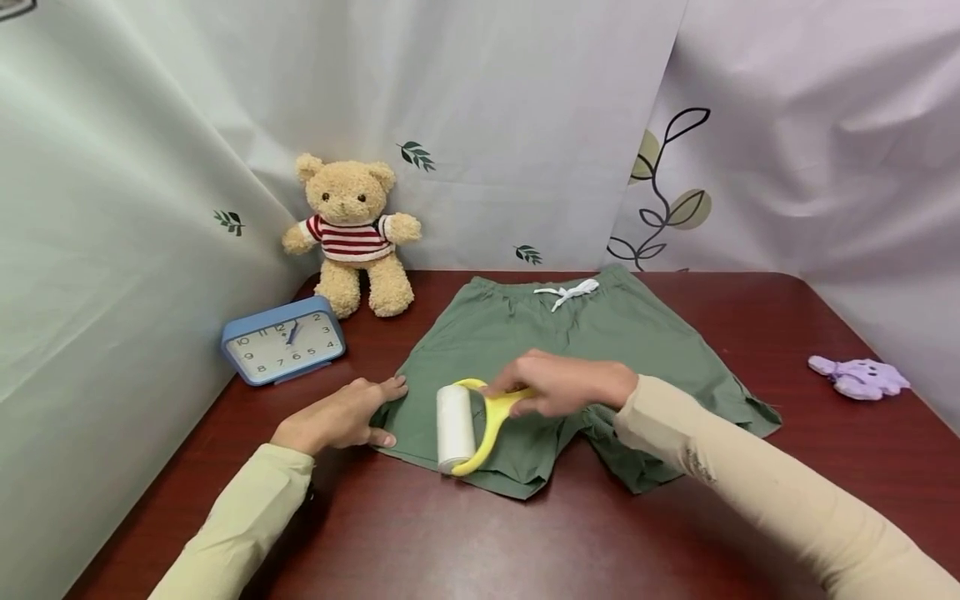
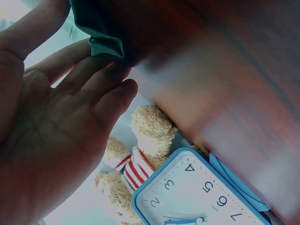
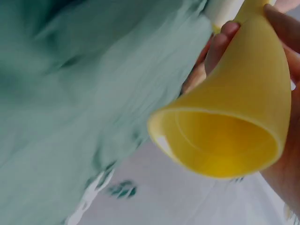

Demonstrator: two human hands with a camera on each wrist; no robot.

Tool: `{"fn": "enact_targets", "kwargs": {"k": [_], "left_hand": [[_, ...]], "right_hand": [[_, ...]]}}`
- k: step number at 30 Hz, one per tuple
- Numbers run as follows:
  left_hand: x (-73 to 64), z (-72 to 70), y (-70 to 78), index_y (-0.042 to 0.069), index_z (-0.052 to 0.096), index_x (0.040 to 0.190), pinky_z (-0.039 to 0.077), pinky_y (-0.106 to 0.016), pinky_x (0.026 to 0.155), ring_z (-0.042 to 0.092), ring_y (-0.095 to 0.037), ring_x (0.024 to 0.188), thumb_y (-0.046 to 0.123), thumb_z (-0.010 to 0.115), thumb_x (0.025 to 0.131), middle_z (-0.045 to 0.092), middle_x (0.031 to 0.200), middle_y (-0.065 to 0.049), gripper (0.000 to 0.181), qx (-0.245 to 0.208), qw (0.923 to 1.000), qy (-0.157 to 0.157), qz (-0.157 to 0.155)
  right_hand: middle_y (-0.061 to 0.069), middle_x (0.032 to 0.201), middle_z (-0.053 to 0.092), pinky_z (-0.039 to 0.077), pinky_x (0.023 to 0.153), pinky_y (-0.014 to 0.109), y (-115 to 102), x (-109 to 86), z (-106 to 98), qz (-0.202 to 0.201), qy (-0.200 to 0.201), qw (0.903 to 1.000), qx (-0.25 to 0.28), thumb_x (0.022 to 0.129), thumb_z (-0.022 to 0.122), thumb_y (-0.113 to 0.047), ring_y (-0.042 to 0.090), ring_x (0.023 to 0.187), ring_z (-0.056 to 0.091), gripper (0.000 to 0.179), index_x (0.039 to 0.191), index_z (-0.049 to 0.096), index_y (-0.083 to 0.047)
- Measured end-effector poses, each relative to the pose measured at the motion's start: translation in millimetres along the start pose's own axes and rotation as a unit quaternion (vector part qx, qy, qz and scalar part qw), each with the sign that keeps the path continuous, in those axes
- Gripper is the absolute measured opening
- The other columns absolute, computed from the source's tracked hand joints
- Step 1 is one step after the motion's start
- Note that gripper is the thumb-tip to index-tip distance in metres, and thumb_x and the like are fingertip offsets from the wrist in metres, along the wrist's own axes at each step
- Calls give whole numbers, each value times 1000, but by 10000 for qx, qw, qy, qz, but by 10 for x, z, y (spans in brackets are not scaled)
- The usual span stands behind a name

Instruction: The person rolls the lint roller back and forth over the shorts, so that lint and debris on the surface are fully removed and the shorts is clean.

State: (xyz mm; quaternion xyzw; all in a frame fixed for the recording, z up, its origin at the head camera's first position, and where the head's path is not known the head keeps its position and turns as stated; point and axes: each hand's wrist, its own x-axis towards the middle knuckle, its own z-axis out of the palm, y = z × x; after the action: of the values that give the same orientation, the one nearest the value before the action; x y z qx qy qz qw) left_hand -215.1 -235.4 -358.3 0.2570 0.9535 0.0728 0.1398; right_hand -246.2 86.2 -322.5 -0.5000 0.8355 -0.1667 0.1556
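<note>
Green drawstring shorts [image 1: 517, 333] lie spread on the table, waistband toward the back. My right hand [image 1: 558, 385] grips the yellow handle of a lint roller [image 1: 455, 425], whose white roll lies over the leg on the left. The right wrist view shows the hollow end of that handle [image 3: 225, 136] close up. At the outer left edge of the same leg, my left hand [image 1: 347, 414] touches the cloth with thumb and fingers spread. The left wrist view shows the palm of this hand [image 2: 51, 112] and a folded bit of the shorts [image 2: 105, 44] at its fingers.
A blue clock [image 1: 283, 340] stands at the left, beside my left hand. Behind it a teddy bear [image 1: 348, 237] in a striped shirt leans on the curtain. A small purple plush toy [image 1: 860, 377] lies by the right edge of the dark red table [image 1: 420, 542].
</note>
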Motion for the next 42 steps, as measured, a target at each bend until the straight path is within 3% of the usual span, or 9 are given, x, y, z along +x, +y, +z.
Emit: {"fn": "enact_targets", "kwargs": {"k": [6, 12, 19, 25, 31, 34, 38, 40, 42], "left_hand": [[18, -10, 7, 2, 48, 148, 45, -54, 110, 49, -42, 138, 31, 79, 85, 43, 157, -20, 76, -2, 10000, 4, 2], [9, -2, 1, 1, 47, 149, 46, -54, 109, 49, -42, 138, 30, 80, 85, 43, 157, -21, 78, -35, 10000, -1, -31], [0, -3, -2, 1, 48, 148, 46, -54, 109, 49, -42, 138, 30, 80, 85, 43, 156, -21, 76, -52, 10000, 48, 24], [-12, -12, 1, 1, 48, 148, 45, -54, 110, 48, -43, 139, 31, 79, 86, 42, 157, -21, 76, -77, 10000, 16, 0], [-12, 25, -12, 2, 46, 150, 44, -56, 111, 46, -44, 140, 29, 79, 86, 41, 159, -20, 77, -163, 9998, -39, -101], [-21, 29, -21, 1, 47, 149, 44, -56, 110, 46, -44, 139, 29, 80, 85, 42, 158, -20, 77, -122, 9999, 1, -74], [-25, 17, -18, 1, 47, 149, 45, -54, 110, 47, -43, 139, 28, 80, 85, 42, 157, -20, 76, -74, 10000, 23, -54], [-20, 14, -10, 1, 47, 149, 45, -55, 110, 46, -43, 140, 29, 80, 85, 42, 158, -20, 76, -98, 9999, 13, -68], [-12, 17, 3, 1, 47, 149, 45, -55, 110, 47, -44, 139, 30, 80, 85, 42, 157, -21, 77, -94, 9999, 3, -35]], "right_hand": [[1, 120, 75, 56, 85, 24, 278, -494, -97, 320, 129, 9990, 274, 93, 71, -11, 4, 94, 64, 41, 133, 66, -6], [1, 116, 76, 54, 78, 22, 523, -1064, -178, 478, 357, 9980, 231, 92, 72, -13, 1, 92, 63, 39, 130, 68, -5], [-3, 115, 75, 49, 68, 19, 698, -1681, -332, 1111, 366, 9928, 263, 91, 75, -22, -3, 81, 56, 42, 131, 68, -10], [-2, 117, 75, 52, 68, 18, 883, -2151, -433, 1487, 311, 9884, 54, 87, 78, -22, -7, 87, 59, 44, 129, 69, -10], [6, 116, 77, 52, 68, 15, 1135, -2661, -481, 1525, 284, 9876, -253, 84, 80, -19, -12, 99, 61, 43, 125, 72, -10], [-1, 117, 76, 50, 68, 13, 1250, -2903, -501, 1697, 227, 9848, -302, 83, 80, -19, -16, 101, 57, 43, 124, 73, -10], [-17, 123, 69, 47, 79, 4, 1342, -3147, -513, 1941, 279, 9804, -197, 82, 79, -23, -24, 119, 41, 42, 124, 73, -16], [-24, 125, 65, 45, 81, 1, 1366, -3222, -508, 1811, 407, 9825, -127, 83, 79, -21, -28, 121, 32, 42, 124, 73, -18], [-29, 125, 61, 47, 77, 3, 1381, -3262, -525, 1581, 494, 9861, 115, 85, 77, -15, -27, 120, 38, 40, 125, 73, -17]]}}
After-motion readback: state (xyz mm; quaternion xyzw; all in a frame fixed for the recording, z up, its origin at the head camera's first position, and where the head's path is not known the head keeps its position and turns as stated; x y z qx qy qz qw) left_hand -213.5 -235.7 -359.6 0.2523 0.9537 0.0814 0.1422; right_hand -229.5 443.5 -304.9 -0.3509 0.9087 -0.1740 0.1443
